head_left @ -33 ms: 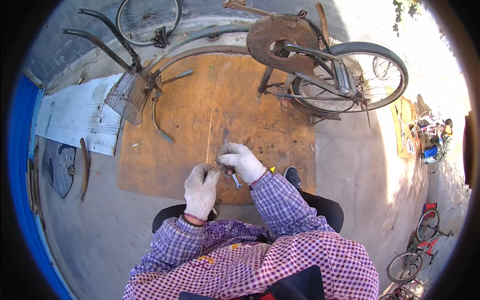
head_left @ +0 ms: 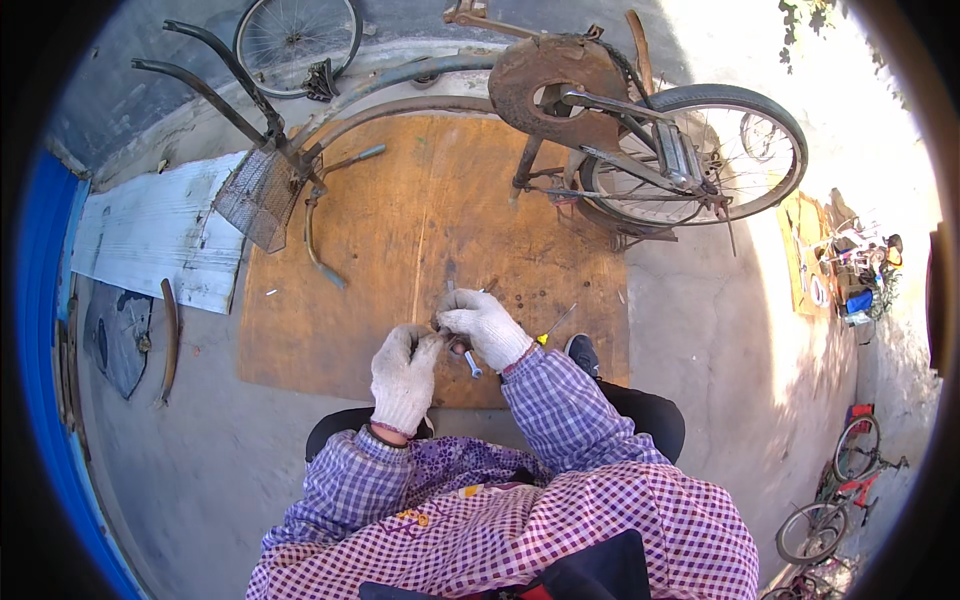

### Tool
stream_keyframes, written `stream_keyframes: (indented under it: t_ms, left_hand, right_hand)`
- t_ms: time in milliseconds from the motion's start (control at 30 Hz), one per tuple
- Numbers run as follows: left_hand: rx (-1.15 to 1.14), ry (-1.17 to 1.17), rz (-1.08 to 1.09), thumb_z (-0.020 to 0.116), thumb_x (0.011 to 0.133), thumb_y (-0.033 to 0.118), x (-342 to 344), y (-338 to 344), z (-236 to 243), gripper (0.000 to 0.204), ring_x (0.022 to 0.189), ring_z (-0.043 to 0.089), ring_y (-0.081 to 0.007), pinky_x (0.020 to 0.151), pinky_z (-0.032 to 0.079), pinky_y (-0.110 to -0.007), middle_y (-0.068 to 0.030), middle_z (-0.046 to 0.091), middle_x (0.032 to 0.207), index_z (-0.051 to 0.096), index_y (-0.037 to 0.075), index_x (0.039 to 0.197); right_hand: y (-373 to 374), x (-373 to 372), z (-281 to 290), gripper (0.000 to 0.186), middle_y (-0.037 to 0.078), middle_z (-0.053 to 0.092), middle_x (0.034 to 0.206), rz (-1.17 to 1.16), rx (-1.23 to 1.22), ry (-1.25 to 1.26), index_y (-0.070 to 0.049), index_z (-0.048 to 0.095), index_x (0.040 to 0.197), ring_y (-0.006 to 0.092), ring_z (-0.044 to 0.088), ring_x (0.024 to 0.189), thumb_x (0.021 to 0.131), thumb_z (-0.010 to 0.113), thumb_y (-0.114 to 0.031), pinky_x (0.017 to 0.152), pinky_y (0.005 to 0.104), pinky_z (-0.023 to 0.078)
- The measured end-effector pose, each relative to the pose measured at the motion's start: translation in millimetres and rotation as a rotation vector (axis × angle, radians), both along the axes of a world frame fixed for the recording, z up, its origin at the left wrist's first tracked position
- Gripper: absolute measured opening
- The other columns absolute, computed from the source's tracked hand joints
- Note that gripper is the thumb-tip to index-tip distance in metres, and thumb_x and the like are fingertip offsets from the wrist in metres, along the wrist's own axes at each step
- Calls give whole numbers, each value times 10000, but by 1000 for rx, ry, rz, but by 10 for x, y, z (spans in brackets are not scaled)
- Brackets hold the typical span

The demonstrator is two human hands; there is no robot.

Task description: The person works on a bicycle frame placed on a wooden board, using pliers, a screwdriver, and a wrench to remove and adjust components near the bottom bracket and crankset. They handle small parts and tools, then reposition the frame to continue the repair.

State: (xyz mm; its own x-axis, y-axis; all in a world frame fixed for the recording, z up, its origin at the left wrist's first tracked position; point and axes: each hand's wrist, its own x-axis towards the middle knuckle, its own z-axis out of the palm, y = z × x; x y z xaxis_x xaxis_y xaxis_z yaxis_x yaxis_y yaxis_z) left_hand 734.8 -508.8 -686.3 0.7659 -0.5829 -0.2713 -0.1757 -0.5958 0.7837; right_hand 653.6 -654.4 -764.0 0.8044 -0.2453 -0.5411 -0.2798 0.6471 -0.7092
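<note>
Both of my hands wear off-white knit gloves and meet low over the wooden board (head_left: 385, 230). My left hand (head_left: 402, 378) is closed in a pinch, its fingertips almost touching those of the other hand. My right hand (head_left: 484, 326) is also closed, fingers curled inward. Something small and dark shows between the fingertips, too hidden to name. Just below my right hand, the silver end of a wrench (head_left: 473, 365) sticks out. A screwdriver (head_left: 545, 337) with a yellow handle lies to the right, its shaft pointing away from me.
Beyond the board lies a rusty bicycle frame (head_left: 400, 105) with a rear wheel (head_left: 745, 150), handlebar and wire basket (head_left: 258, 195). A loose wheel (head_left: 297, 45) leans at the back wall. White panel (head_left: 160, 225) is at left; more bicycles (head_left: 812, 533) stand at lower right.
The scene has shifted very slightly in view. My hands keep the same pinched pose, the left a touch nearer the right.
</note>
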Motion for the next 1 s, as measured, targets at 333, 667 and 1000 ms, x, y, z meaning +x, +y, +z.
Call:
stream_keyframes:
  t_ms: [333, 667, 1000]
  left_hand:
    - [50, -223, -416, 692, 949, 273, -2482, 2697, 2617, 264, 997, 710, -381, 836, 550, -437, -186, 726, 1039, 727, 55, 1095]
    - [-82, -130, -332, 714, 945, 355, -2621, 3004, 2390, 392, 1049, 722, -314, 904, 551, -396, -178, 744, 1121, 721, 38, 1175]
    - [7, -178, -204, 690, 947, 364, -2286, 3004, 920, 439, 1100, 718, -337, 952, 548, -414, -186, 754, 1167, 719, 26, 1226]
  right_hand:
    - [2841, -2986, 3098, 257, 131, 681, 973, -184, -33, 14, 51, 608, 1202, 196, 688, 753, 1042, 592, -150, 540, 290, 505]
    - [3305, -3541, 2903, 229, 108, 673, 946, -351, -117, 16, 63, 621, 1171, 166, 664, 715, 1040, 590, -122, 501, 280, 496]
    - [2722, -4241, 2171, 311, 175, 673, 1042, -653, -316, -73, 75, 562, 1256, 198, 652, 804, 1042, 610, -146, 574, 291, 500]
